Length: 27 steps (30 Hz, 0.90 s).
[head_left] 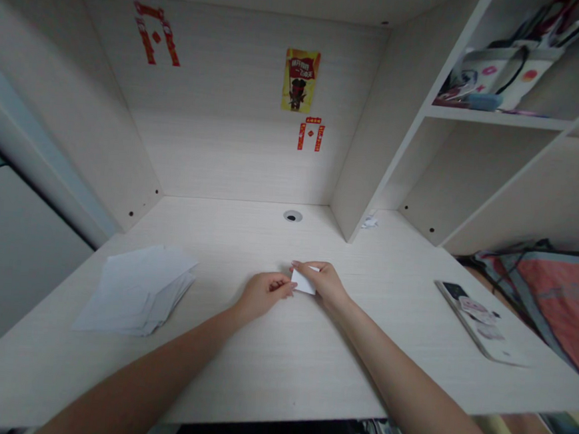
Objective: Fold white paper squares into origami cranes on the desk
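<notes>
I watch the right hand (328, 285) pinch a small white paper (304, 282) mid-bench (257, 375); whether the left hand (261, 293), curled at its edge, pinches too, I cannot tell. I have room sideways before the paper stack (133, 288) and phone (484, 326). The right hand hides the paper's far end.

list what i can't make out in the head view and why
Head view, held paper: partly hidden by the right hand.
Head view, paper stack: lower sheets mostly covered by those above.
Head view, red strips: lettering too small to read.
Head view, red fabric: cut off by the right edge.
</notes>
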Motion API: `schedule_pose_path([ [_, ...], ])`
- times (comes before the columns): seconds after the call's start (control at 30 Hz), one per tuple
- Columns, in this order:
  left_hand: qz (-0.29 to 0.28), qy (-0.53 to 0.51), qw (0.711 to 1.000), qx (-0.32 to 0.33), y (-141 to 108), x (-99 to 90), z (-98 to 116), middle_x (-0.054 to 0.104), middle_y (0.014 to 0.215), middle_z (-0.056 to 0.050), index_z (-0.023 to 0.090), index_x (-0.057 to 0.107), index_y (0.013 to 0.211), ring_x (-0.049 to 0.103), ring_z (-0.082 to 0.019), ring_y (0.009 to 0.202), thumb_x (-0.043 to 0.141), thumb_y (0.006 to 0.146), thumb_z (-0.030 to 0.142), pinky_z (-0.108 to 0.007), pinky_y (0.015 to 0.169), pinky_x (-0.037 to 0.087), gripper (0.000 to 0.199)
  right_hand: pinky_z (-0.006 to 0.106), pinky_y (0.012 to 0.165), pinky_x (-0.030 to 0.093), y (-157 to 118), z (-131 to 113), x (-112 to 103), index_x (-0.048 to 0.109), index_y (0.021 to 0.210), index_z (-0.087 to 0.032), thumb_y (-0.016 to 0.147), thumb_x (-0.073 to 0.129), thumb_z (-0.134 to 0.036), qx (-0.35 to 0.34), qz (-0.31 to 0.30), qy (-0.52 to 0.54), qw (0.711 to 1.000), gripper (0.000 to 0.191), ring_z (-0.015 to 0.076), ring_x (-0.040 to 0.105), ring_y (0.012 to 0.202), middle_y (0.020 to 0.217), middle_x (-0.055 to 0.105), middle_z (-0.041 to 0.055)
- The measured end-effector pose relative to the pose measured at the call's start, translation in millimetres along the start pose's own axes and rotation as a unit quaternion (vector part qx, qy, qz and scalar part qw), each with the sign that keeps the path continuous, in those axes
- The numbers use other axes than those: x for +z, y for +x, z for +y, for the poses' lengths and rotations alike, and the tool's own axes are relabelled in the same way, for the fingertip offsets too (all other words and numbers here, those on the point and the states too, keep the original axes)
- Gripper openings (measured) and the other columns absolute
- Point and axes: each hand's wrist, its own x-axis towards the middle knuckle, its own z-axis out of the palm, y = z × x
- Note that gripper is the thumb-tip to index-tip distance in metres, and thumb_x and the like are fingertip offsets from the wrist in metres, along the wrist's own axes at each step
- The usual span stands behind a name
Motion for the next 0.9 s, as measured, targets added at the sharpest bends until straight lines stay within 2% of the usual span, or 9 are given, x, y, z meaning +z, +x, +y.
schedule_pose_path([
  [0.13,-0.004,0.004,1.000,0.001,-1.8,-0.9,2.3,0.063,0.064,-0.002,0.016,0.063,0.066,0.055,-0.013,0.061,0.052,0.079,0.046,-0.023,0.059,0.040,0.034,0.025,0.047,0.033,0.1,-1.4,-0.9,0.071,0.065,-0.013,0.054,0.077,-0.042,0.007,0.015,0.020,1.000,0.032,0.0114,0.048,0.048,0.053,0.062,0.0030],
  [0.27,0.014,-0.039,0.999,0.000,-0.6,-1.2,2.0,0.063,0.067,-0.003,0.016,0.064,0.070,0.056,-0.014,0.064,0.054,0.078,0.044,-0.023,0.061,0.042,0.031,0.025,0.048,0.033,1.2,-3.3,-3.4,0.068,0.061,-0.013,0.057,0.076,-0.041,-0.003,0.007,0.035,0.999,0.030,0.0108,0.048,0.048,0.054,0.061,0.0023],
  [0.4,0.098,-0.100,0.990,0.002,2.4,-4.0,3.2,0.059,0.064,-0.001,0.015,0.063,0.073,0.052,-0.012,0.061,0.055,0.078,0.042,-0.022,0.059,0.040,0.028,0.025,0.054,0.035,4.3,-4.6,-7.1,0.070,0.069,-0.013,0.062,0.072,-0.043,-0.025,-0.002,0.026,0.999,0.031,0.0114,0.050,0.055,0.062,0.064,0.0036],
  [0.5,0.168,-0.113,0.979,-0.006,2.8,-7.3,7.5,0.054,0.059,0.002,0.015,0.062,0.070,0.047,-0.010,0.057,0.055,0.077,0.041,-0.021,0.054,0.037,0.028,0.025,0.056,0.035,5.1,-5.4,-7.6,0.069,0.068,-0.013,0.063,0.070,-0.046,-0.060,-0.006,-0.027,0.998,0.033,0.0109,0.048,0.055,0.060,0.062,0.0020],
  [0.57,0.189,-0.109,0.976,-0.014,2.0,-9.0,10.6,0.053,0.059,0.002,0.014,0.062,0.069,0.045,-0.010,0.057,0.056,0.077,0.042,-0.021,0.054,0.036,0.029,0.025,0.056,0.034,4.3,-6.0,-6.8,0.069,0.067,-0.014,0.064,0.069,-0.046,-0.082,-0.004,-0.059,0.995,0.033,0.0107,0.046,0.055,0.058,0.060,0.0008],
  [0.77,0.185,-0.079,0.979,-0.013,-0.1,-9.7,12.3,0.052,0.057,0.001,0.015,0.061,0.064,0.045,-0.011,0.058,0.054,0.078,0.042,-0.021,0.054,0.034,0.032,0.025,0.056,0.035,2.4,-6.8,-4.9,0.066,0.065,-0.014,0.068,0.065,-0.047,-0.100,-0.004,-0.085,0.991,0.033,0.0115,0.047,0.057,0.060,0.059,0.0011],
  [0.9,0.190,-0.095,0.977,-0.014,0.7,-9.4,10.7,0.057,0.062,0.000,0.015,0.063,0.069,0.049,-0.012,0.062,0.054,0.078,0.042,-0.021,0.056,0.037,0.030,0.024,0.054,0.034,1.9,-5.6,-3.7,0.064,0.065,-0.015,0.068,0.064,-0.048,-0.104,-0.003,-0.088,0.991,0.033,0.0110,0.046,0.056,0.059,0.058,0.0004],
])
